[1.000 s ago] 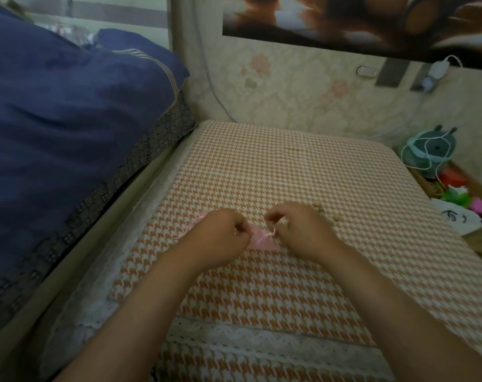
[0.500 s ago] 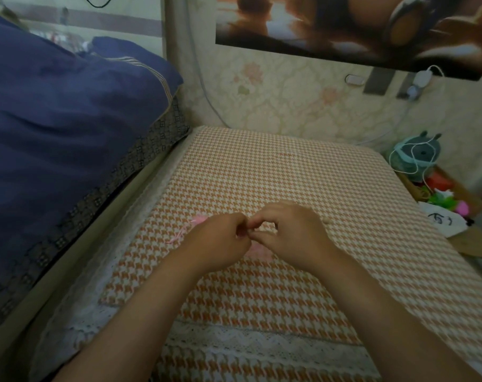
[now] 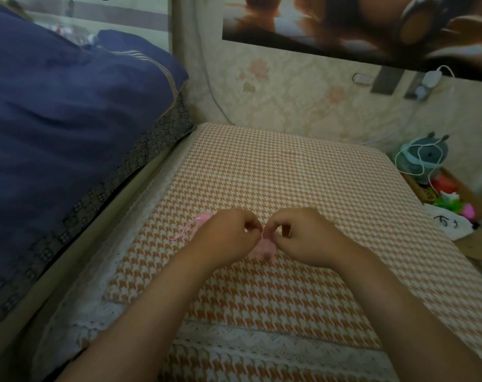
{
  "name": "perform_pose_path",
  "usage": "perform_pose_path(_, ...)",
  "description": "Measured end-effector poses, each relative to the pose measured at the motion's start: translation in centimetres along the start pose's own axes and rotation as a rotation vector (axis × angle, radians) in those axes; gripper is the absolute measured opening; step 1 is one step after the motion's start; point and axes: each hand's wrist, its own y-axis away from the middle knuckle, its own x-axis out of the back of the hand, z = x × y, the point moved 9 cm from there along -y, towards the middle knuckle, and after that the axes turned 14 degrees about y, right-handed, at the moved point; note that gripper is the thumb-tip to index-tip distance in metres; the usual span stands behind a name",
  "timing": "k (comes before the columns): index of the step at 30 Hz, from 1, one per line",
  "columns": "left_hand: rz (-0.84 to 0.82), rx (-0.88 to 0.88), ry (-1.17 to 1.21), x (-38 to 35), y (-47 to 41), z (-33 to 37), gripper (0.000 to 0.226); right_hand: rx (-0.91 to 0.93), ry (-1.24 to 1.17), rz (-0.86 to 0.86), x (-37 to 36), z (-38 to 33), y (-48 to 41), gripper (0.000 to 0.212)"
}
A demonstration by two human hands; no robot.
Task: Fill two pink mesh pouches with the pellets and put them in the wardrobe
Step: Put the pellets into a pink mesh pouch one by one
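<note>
Dim, flat indoor light with a warm-greenish cast, no clear source and no glare; only soft shadows under the forearms and along the blue bedding (image 3: pixel 69 119). Wide-angle bowing at the edges bends the wall poster (image 3: pixel 358 26), which is smeared. Overall soft focus with compression mush, fingers poorly resolved.

Left hand (image 3: pixel 229 235) and right hand (image 3: pixel 303 235) are covering most of the pink mesh pouch (image 3: pixel 263 248); only its lower part is showing between them, blurred. Can't tell if pellets are inside. Second pouch (image 3: pixel 200 220) is peeking out far-left of the left hand, mostly hidden. Fingers (image 3: pixel 285 230) are curling under, tips out of sight. Poster (image 3: pixel 358 26) at far wall is blurring, cut by the top edge.
</note>
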Motion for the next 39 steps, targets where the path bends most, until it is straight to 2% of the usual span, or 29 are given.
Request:
perform_pose_path(2, 0.006, 0.024, 0.036, -0.2, -0.3, -0.2, 0.023, -0.061, -0.128, 0.035, 0.1, 1.3, -0.3, 0.031)
perform_pose_path(4, 0.002, 0.027, 0.053, -0.4, -0.7, -0.2, 0.027, -0.127, -0.144, 0.095, 0.0, 3.0, -0.7, 0.036)
perform_pose_path(8, 0.002, 0.004, 0.078, -0.4, -0.7, 0.1, 0.029, -0.219, 0.013, 0.069, -2.0, 4.9, -1.2, 0.027)
perform_pose_path(13, -0.019, -0.034, 0.127, -0.2, -0.3, 0.3, 0.024, -0.148, 0.245, 0.016, -4.1, 3.2, -2.1, 0.030)
perform_pose_path(16, -0.035, -0.042, 0.149, -0.3, -0.1, 0.4, 0.023, -0.171, 0.289, -0.015, -4.7, 3.0, -2.2, 0.023)
perform_pose_path(20, -0.044, -0.043, 0.157, -0.5, 0.0, 0.3, 0.025, -0.209, 0.218, 0.041, -4.6, 3.9, -2.0, 0.022)
perform_pose_path(24, -0.049, -0.038, 0.147, -0.6, -0.1, 0.1, 0.024, -0.287, -0.043, 0.244, -0.5, 5.0, -1.2, 0.018)
perform_pose_path(26, -0.052, -0.042, 0.143, -0.6, -0.2, 0.0, 0.023, -0.273, -0.177, 0.318, 1.3, 4.7, -0.6, 0.017)
perform_pose_path(29, -0.050, -0.048, 0.155, -0.6, -0.3, 0.0, 0.019, -0.186, -0.307, 0.330, 2.5, 2.8, 0.2, 0.013)
perform_pose_path(32, -0.046, -0.058, 0.183, -0.7, -0.3, 0.2, 0.012, -0.095, -0.173, 0.297, 2.3, 0.6, 0.6, 0.009)
perform_pose_path(35, -0.066, -0.072, 0.179, -0.9, -0.3, 0.3, 0.015, -0.043, 0.004, 0.261, 1.7, -0.3, 0.4, 0.015)
perform_pose_path(39, -0.052, -0.052, 0.193, -0.7, -0.2, -0.1, 0.017, -0.033, 0.105, 0.225, 1.5, -0.5, 0.1, 0.021)
